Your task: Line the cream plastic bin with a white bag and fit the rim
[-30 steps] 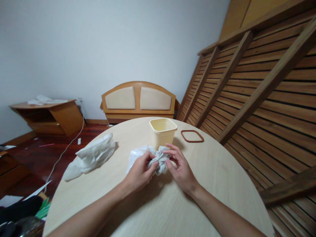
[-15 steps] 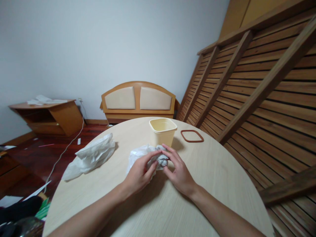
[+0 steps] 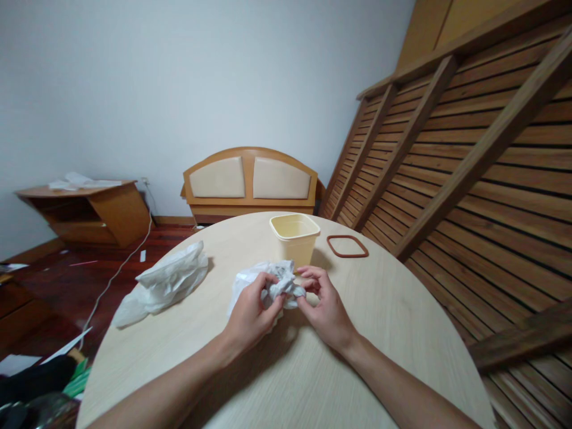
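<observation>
A crumpled white plastic bag (image 3: 286, 276) is bunched between my hands, just in front of a pale yellow square bin (image 3: 297, 247). My left hand (image 3: 252, 307) grips the bag between thumb and fingers. At the bag's right end, my right hand (image 3: 326, 307) pinches a twisted bit of it, the upper fingers curled and slightly apart. Part of the bag spreads out behind my left hand. To the right of the bin lies a brown rounded-square ring (image 3: 347, 246), flat on the table.
The round light-wood table (image 3: 388, 357) also bears another crumpled white plastic bag (image 3: 167, 283) at left. A slatted wooden frame (image 3: 469, 167) leans along the right side. Behind stand a headboard (image 3: 250, 176) and a low wooden cabinet (image 3: 111, 208).
My right hand's fingers have lifted off the bunched top and moved slightly right, pulling a bit of the bag out. The left hand keeps its place, and more of the bag shows.
</observation>
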`<state>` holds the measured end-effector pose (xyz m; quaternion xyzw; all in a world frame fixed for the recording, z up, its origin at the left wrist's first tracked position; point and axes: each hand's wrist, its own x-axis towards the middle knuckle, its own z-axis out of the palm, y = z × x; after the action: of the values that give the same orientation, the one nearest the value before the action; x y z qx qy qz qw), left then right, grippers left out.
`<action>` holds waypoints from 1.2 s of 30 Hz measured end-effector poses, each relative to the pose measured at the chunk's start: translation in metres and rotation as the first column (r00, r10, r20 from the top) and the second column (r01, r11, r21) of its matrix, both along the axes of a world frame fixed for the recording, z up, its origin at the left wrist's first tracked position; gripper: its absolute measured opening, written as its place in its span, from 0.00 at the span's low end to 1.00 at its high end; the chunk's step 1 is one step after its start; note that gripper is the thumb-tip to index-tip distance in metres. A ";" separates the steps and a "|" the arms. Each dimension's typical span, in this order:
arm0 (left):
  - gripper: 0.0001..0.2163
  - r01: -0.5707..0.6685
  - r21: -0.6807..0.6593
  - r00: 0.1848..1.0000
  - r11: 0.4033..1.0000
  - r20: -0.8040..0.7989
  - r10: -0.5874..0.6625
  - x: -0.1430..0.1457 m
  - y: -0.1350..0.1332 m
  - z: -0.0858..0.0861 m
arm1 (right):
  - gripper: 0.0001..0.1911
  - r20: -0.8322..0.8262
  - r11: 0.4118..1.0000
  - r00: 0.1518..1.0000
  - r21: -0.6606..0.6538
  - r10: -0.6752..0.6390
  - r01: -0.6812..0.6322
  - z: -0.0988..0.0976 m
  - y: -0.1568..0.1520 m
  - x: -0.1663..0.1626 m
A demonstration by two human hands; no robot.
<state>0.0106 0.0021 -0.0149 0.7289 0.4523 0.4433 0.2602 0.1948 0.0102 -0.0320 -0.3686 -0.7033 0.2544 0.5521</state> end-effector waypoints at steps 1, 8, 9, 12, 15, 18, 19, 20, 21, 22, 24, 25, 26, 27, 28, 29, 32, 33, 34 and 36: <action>0.05 -0.013 -0.005 1.000 1.000 0.014 0.013 0.000 0.000 0.000 | 0.18 -0.010 0.999 1.000 -0.032 -0.011 0.011 -0.001 0.001 0.000; 0.04 0.023 0.018 0.999 1.000 0.025 -0.024 0.001 0.000 -0.002 | 0.22 0.079 0.950 0.983 -0.280 0.163 -0.135 0.007 0.000 0.003; 0.04 0.046 0.016 0.999 0.999 0.022 -0.046 0.001 0.000 -0.001 | 0.21 0.097 0.947 0.976 -0.279 0.194 -0.160 0.009 -0.001 0.004; 0.04 0.080 0.007 0.996 0.997 0.030 -0.080 0.003 -0.003 0.002 | 0.13 0.112 0.946 0.969 -0.270 0.218 -0.181 0.015 -0.005 0.004; 0.08 0.052 -0.043 0.997 0.998 0.055 -0.050 0.004 -0.004 0.004 | 0.05 0.104 0.962 0.980 -0.235 0.169 -0.141 0.016 -0.006 0.004; 0.10 -0.004 -0.073 0.999 0.997 0.037 0.007 0.003 -0.003 0.005 | 0.06 0.110 0.973 0.984 -0.201 0.141 -0.117 0.015 -0.007 0.004; 0.10 -0.022 -0.066 0.999 0.998 0.021 0.024 0.003 -0.002 0.005 | 0.07 0.112 0.974 0.984 -0.196 0.140 -0.116 0.014 -0.007 0.004; 0.09 -0.037 -0.054 0.999 0.998 0.002 0.038 0.002 -0.001 0.005 | 0.06 0.112 0.974 0.984 -0.192 0.141 -0.117 0.013 -0.007 0.004; 0.09 -0.047 -0.038 0.999 0.998 -0.019 0.046 0.001 0.000 0.004 | 0.06 0.110 0.975 0.984 -0.190 0.140 -0.118 0.012 -0.007 0.004; 0.08 -0.056 -0.019 0.998 0.998 -0.040 0.055 0.001 0.001 0.004 | 0.05 0.107 0.975 0.984 -0.188 0.141 -0.120 0.010 -0.006 0.004; 0.07 -0.076 0.008 0.993 0.997 -0.085 0.076 0.000 0.003 0.002 | 0.04 0.095 0.975 0.984 -0.180 0.149 -0.130 0.007 -0.006 0.004; 0.06 -0.085 0.014 0.991 0.996 -0.103 0.086 -0.001 0.004 0.001 | 0.06 0.084 0.975 0.984 -0.174 0.158 -0.141 0.006 -0.005 0.005; 0.05 -0.091 0.013 0.989 0.996 -0.114 0.092 -0.001 0.005 0.001 | 0.08 0.072 0.974 0.983 -0.167 0.169 -0.155 0.005 -0.005 0.005; 0.04 -0.091 0.008 0.989 0.996 -0.115 0.091 -0.001 0.005 0.000 | 0.11 0.061 0.972 0.981 -0.160 0.182 -0.170 0.004 -0.004 0.006; 0.03 -0.083 0.005 0.991 0.997 -0.103 0.083 -0.002 0.005 0.000 | 0.12 0.052 0.971 0.980 -0.154 0.194 -0.184 0.004 -0.004 0.006; 0.03 -0.066 0.008 0.994 0.998 -0.082 0.066 -0.002 0.005 -0.001 | 0.14 0.044 0.969 0.978 -0.152 0.205 -0.197 0.004 -0.003 0.006; 0.07 0.005 0.032 1.000 0.999 -0.005 -0.005 -0.001 0.004 -0.003 | 0.11 0.023 0.966 0.979 -0.171 0.203 -0.196 0.007 -0.001 0.006; 0.07 0.033 0.032 0.999 0.999 0.014 -0.034 -0.001 0.004 -0.004 | 0.10 0.016 0.966 0.982 -0.181 0.189 -0.183 0.008 -0.001 0.006; 0.07 0.059 0.025 0.998 0.998 0.028 -0.060 0.000 0.004 -0.005 | 0.09 0.008 0.966 0.984 -0.193 0.176 -0.171 0.009 0.000 0.006; 0.07 0.101 0.003 0.994 0.995 0.050 -0.101 0.001 0.004 -0.007 | 0.09 -0.022 0.959 0.987 -0.230 0.162 -0.162 0.010 0.000 0.006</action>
<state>0.0113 0.0060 -0.0222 0.7396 0.4080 0.4477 0.2937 0.2007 0.0105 -0.0215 -0.3713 -0.6958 0.3795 0.4838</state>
